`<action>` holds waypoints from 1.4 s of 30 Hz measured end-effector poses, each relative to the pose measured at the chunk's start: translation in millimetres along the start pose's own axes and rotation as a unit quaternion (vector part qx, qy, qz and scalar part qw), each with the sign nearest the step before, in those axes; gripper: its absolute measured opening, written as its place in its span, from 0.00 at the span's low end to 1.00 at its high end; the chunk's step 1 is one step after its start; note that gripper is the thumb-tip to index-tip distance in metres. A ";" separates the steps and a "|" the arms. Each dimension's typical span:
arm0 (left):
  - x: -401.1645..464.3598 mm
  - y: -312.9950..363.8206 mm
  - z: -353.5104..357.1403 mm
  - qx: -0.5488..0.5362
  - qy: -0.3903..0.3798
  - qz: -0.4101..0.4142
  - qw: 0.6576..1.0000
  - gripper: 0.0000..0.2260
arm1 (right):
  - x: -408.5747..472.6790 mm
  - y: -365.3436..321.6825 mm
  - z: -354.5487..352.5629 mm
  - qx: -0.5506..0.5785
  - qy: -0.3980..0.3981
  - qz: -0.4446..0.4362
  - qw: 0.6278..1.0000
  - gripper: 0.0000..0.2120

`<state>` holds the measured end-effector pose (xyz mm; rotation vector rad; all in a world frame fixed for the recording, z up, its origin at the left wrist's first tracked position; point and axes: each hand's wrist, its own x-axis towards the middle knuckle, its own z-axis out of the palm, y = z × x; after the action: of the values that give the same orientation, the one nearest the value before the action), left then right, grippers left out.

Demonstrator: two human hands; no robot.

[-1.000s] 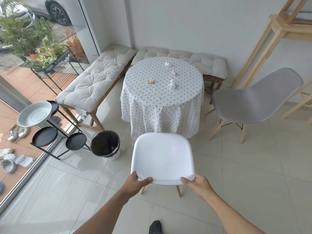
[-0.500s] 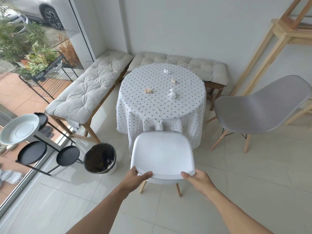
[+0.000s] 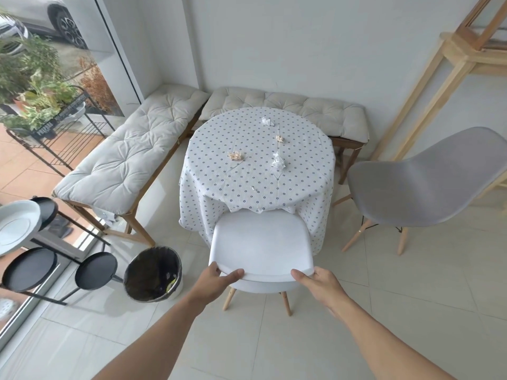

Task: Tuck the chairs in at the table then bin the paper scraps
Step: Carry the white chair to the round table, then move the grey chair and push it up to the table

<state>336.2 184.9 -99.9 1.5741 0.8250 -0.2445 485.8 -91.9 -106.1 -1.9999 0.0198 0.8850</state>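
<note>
White chair [image 3: 260, 242], frame ctr, seat front under the tabletop [image 3: 258, 160] cloth. Your left hand [image 3: 216, 281] & right hand [image 3: 319, 282] closed on backrest top edge. Looks light, stiff, smooth plastic — grip corners, push low. Scraps [image 3: 279, 162] on tabletop.

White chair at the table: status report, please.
Left hand and right hand grip white chair backrest. Seat meeting tablecloth. Grey chair untucked. Paper scraps unbinned.
</note>
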 end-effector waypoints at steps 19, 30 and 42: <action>41.7 29.5 3.5 0.092 0.050 0.041 0.994 0.29 | 51.3 -28.3 -8.8 -0.060 0.010 0.004 0.998 0.30; -4.9 88.2 47.7 0.396 0.116 0.044 0.910 0.46 | -1.1 -40.1 -83.6 -0.151 0.008 -0.032 0.988 0.45; -55.3 158.1 239.3 0.408 0.114 0.060 0.904 0.45 | -57.3 -6.3 -295.2 -0.235 -0.007 -0.081 0.969 0.45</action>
<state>467.7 -52.2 8.7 2.4723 0.8482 -0.3467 615.7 -328.5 26.8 -2.3902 -0.3898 0.8514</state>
